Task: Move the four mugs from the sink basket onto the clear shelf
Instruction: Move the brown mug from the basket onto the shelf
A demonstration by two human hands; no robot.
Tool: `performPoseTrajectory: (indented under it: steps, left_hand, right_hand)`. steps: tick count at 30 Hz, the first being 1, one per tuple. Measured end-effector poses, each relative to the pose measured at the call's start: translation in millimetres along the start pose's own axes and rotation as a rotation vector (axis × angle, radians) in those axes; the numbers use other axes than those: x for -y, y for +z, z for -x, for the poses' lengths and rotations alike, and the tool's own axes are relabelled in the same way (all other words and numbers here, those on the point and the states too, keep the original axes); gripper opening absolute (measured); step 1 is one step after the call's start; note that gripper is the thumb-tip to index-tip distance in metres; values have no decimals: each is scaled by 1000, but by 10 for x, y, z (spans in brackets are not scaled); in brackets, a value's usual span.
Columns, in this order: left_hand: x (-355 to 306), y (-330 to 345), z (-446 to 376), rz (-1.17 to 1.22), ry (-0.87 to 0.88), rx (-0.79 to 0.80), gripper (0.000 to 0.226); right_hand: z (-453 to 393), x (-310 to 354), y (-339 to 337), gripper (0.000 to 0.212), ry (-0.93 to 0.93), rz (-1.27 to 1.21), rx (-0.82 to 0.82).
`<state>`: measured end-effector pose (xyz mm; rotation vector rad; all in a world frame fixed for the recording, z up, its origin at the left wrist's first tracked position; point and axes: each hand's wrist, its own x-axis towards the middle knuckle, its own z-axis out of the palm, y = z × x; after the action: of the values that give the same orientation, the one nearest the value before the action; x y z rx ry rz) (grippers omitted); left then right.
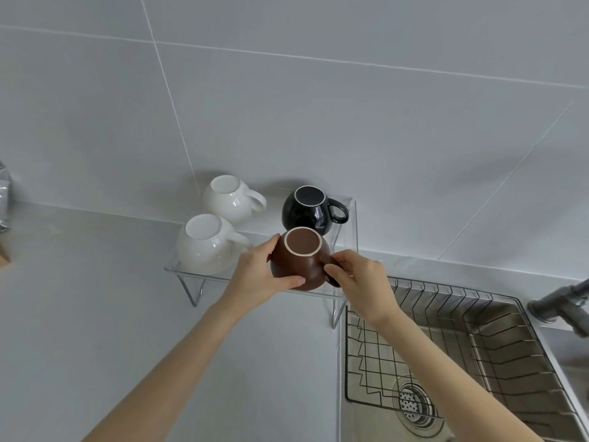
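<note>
A brown mug (299,261) sits upside down at the front right of the clear shelf (178,269). My left hand (258,275) wraps its left side and my right hand (357,275) pinches its handle on the right. Two white mugs stand upside down on the shelf's left half, one in front (204,247) and one behind (228,197). A black mug (307,212) stands upside down at the back right, handle pointing right. The wire sink basket (446,339) at the lower right holds no mugs.
The shelf stands on thin metal legs on a grey counter (95,298) against a tiled wall. The steel sink with its drain (412,403) lies under the basket. A grey tap (561,304) juts in from the right edge. A foil bag (4,199) stands at the far left.
</note>
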<state>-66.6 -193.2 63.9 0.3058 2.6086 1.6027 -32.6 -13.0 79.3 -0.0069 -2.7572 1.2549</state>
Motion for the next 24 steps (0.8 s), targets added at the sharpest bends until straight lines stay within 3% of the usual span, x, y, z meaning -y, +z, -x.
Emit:
performPoseTrajectory:
  steps: [6,14,20,24]
  left_hand:
    - [6,-7,-5,-14,-25,2,95]
    - [-69,-54,-10,-19,-6,27,84]
    - [-16,-74,-75,3,-43,97,118]
    - [-18,-105,-139,27,-65,164,103]
  right_hand:
    - [14,18,-14,12,17,-33,2]
    - [39,-3,3,16,41,-65,1]
    - [65,-4,-16,23,76,-120,27]
    - [119,-17,-14,21,15,-101,-23]
